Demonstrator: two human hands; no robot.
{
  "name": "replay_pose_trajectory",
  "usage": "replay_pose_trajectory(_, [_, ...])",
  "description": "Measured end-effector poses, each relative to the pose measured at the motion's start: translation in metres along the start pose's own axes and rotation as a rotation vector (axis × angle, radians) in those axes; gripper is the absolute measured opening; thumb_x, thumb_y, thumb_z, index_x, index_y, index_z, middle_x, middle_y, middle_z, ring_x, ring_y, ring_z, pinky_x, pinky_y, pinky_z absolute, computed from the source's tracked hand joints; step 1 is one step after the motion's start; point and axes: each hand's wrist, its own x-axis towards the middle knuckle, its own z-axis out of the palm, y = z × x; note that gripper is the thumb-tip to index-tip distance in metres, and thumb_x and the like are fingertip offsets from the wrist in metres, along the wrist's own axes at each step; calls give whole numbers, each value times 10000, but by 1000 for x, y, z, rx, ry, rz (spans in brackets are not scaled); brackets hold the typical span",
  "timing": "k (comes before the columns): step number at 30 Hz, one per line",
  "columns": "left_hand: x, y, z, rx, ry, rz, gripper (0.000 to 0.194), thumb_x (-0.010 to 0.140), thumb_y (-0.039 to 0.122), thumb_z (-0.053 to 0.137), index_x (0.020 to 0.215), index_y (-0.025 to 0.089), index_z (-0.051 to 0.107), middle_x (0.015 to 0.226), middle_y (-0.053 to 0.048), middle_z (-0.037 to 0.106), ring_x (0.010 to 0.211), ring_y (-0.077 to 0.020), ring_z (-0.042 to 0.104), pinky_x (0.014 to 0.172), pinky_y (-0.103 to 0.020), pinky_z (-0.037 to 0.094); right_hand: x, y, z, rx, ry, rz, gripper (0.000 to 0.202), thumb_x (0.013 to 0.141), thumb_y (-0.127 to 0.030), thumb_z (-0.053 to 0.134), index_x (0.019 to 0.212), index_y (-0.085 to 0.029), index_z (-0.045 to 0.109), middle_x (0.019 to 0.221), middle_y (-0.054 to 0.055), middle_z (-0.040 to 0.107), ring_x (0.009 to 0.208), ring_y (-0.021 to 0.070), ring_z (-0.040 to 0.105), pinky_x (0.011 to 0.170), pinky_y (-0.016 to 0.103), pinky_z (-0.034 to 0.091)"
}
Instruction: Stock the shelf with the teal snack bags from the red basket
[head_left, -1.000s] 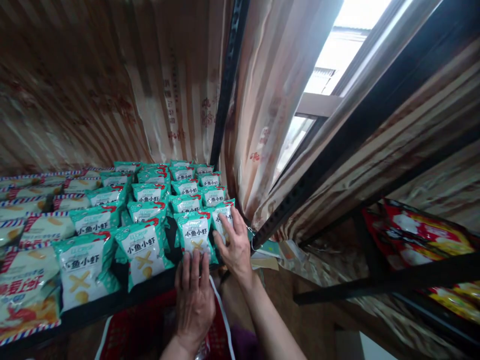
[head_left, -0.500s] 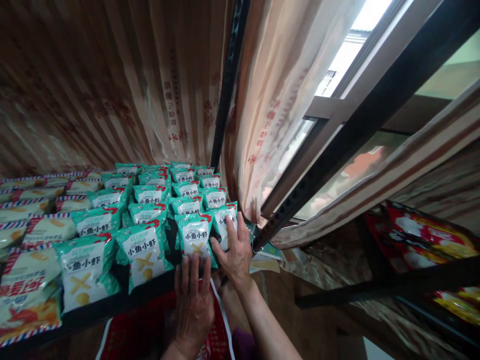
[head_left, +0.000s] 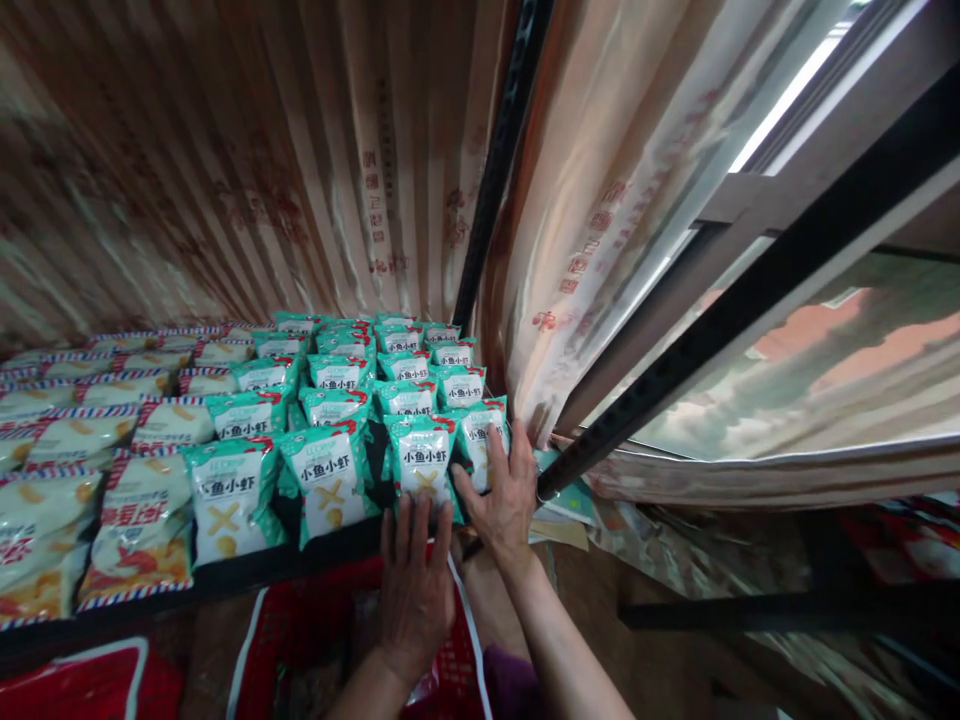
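Note:
Rows of teal-and-white snack bags stand upright on a dark shelf (head_left: 247, 577). My left hand (head_left: 417, 585) rests its outstretched fingertips against the lower front of one snack bag (head_left: 422, 458). Beside it, my right hand (head_left: 501, 492) lies with spread fingers over the front of the rightmost snack bag (head_left: 480, 430), covering part of it. Neither hand is wrapped round a bag. Another teal bag (head_left: 324, 480) stands just left of my hands, slightly tilted.
White bags with striped edges (head_left: 142, 520) fill the shelf's left side. A red basket (head_left: 300, 610) sits below my left hand, another red basket (head_left: 90, 685) at lower left. A black metal post (head_left: 645, 370) slants up at right, before a curtain (head_left: 577, 270) and window.
The view has swung left, so shelf and hands appear further right and more striped bags and a second red basket show. Both hands keep nearly the same places on the bags.

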Motion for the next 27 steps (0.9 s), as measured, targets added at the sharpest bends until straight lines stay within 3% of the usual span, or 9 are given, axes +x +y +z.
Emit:
replay_pose_trajectory(6, [-3, -1, -3, 10, -4, 14, 694, 785, 143, 534, 1433, 198, 292, 1569, -87, 112, 1423, -326, 137, 1136, -528, 189, -2, -3, -4, 36, 4, -30, 701, 831, -402, 597, 1439, -216, 301, 1518, 168, 231, 1360, 354, 289, 1024, 555, 341])
replay_pose_trajectory(10, [-4, -3, -12, 14, -20, 16, 689, 796, 135, 520, 1438, 199, 279, 1559, -92, 164, 1425, -319, 134, 1126, -523, 228, 0, -8, -7, 92, 31, -52, 656, 866, -376, 542, 1444, -209, 280, 1517, 164, 238, 1373, 350, 269, 1035, 578, 320])
replay_pose_trajectory(18, [-11, -26, -44, 24, 2, -61, 749, 801, 112, 528, 1464, 199, 189, 1571, -114, 60, 1422, -351, 115, 1117, -562, 228, 5, -17, -17, 174, 113, -97, 561, 895, -250, 477, 1430, -236, 305, 1493, 131, 308, 1365, 320, 306, 1046, 580, 323])
replay_pose_trajectory(24, [-18, -48, -60, 28, 24, -90, 732, 809, 114, 512, 1464, 188, 193, 1565, -129, 92, 1411, -368, 148, 1105, -579, 232, 14, -46, -32, 262, 159, -159, 505, 886, -163, 473, 1380, -226, 392, 1406, 132, 441, 1287, 291, 429, 1023, 547, 378])
replay_pose_trajectory(27, [-16, -53, -65, 17, 53, -125, 731, 807, 107, 502, 1464, 193, 194, 1565, -125, 99, 1412, -373, 137, 1103, -581, 234, 32, -70, -35, 335, 113, -182, 438, 883, -139, 468, 1316, -205, 474, 1271, 124, 566, 1197, 257, 514, 989, 489, 432])
